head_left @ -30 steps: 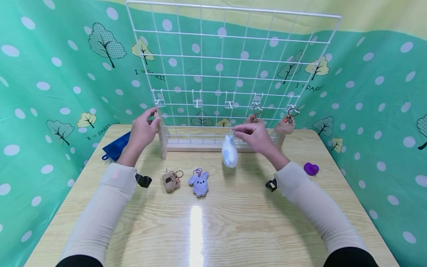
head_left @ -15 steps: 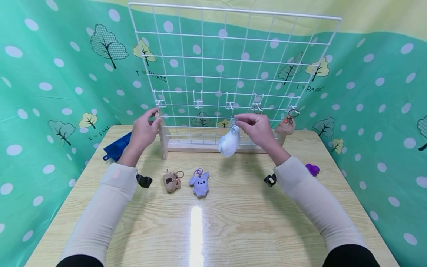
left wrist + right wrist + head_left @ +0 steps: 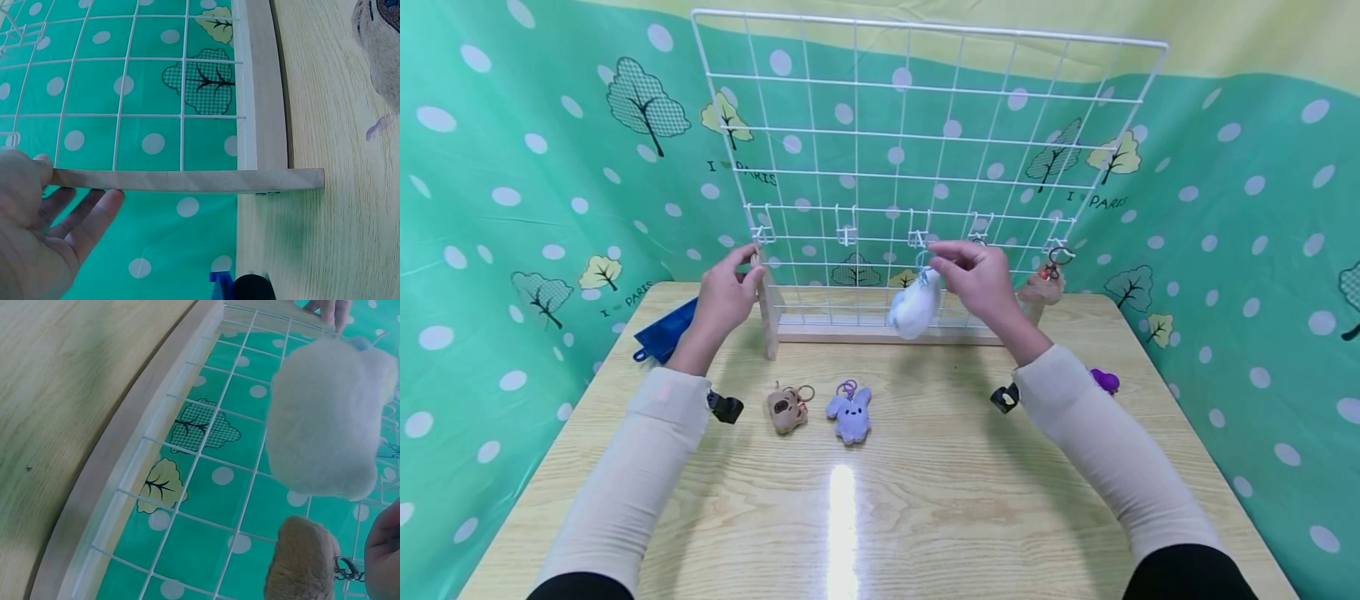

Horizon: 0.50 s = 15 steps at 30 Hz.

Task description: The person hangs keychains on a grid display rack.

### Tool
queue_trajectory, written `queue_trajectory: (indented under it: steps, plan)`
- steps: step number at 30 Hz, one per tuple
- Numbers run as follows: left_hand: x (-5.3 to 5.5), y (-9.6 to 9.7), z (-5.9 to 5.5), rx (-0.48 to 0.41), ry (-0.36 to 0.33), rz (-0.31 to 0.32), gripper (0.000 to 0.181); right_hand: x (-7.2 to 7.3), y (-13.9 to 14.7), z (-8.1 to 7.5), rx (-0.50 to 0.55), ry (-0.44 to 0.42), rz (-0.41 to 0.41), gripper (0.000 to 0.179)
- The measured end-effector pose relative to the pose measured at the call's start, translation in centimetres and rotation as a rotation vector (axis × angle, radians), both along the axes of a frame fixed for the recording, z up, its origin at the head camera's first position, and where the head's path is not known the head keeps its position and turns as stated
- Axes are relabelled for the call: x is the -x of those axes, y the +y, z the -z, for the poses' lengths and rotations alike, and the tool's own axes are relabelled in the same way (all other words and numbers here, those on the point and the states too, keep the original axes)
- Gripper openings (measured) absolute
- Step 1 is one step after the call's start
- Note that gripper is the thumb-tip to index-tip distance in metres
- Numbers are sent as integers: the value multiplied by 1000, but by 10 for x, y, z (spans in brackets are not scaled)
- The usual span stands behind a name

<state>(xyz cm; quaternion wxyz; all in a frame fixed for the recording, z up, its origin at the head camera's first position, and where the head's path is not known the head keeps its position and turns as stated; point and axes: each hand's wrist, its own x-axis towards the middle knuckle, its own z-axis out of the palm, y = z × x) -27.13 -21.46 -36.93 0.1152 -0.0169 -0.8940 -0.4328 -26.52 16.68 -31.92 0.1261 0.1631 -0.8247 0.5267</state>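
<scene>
Head view shows us the right hand point(image 3: 981, 279) with thumb and finger pinched on the pale ring point(image 3: 922, 259) of a white plush keychain point(image 3: 914, 310), which hangs tilted below, in front of the white wire rack point(image 3: 925, 27). We see the ring just below a white hook point(image 3: 917, 238), but cannot tell whether they touch. Our left hand point(image 3: 727, 289) grips the wooden upright point(image 3: 771, 321) at the rack's left end; in the left wrist view, we see its fingers along the outer side. On the worktop point(image 3: 970, 500), a brown plush keychain point(image 3: 787, 412) and a lilac bunny keychain point(image 3: 851, 418) lie near each other, apart. We also see a hanging brown plush point(image 3: 1042, 289) at the rack's right end and a blue plastic piece point(image 3: 662, 332), partly hidden behind the left arm.
</scene>
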Motion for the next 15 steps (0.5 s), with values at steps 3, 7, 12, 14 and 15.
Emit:
queue_trajectory:
  steps: [3, 7, 12, 14, 15]
  plan:
    - [0, 0, 0, 2, 1, -1, 50, 1, -2, -1, 9, 20, 0, 23]
    - [-1, 0, 0, -1, 1, 2, 50, 1, -4, -2, 15, 30, 17, 22]
    - [-1, 0, -1, -5, 2, 3, 50, 1, -7, -3, 28, 12, 43, 23]
    - [0, -1, 0, -6, 1, 3, 50, 1, -8, -3, 36, 8, 50, 23]
    - [0, -1, 0, -3, 1, 3, 50, 1, -8, -4, 38, 8, 52, 23]
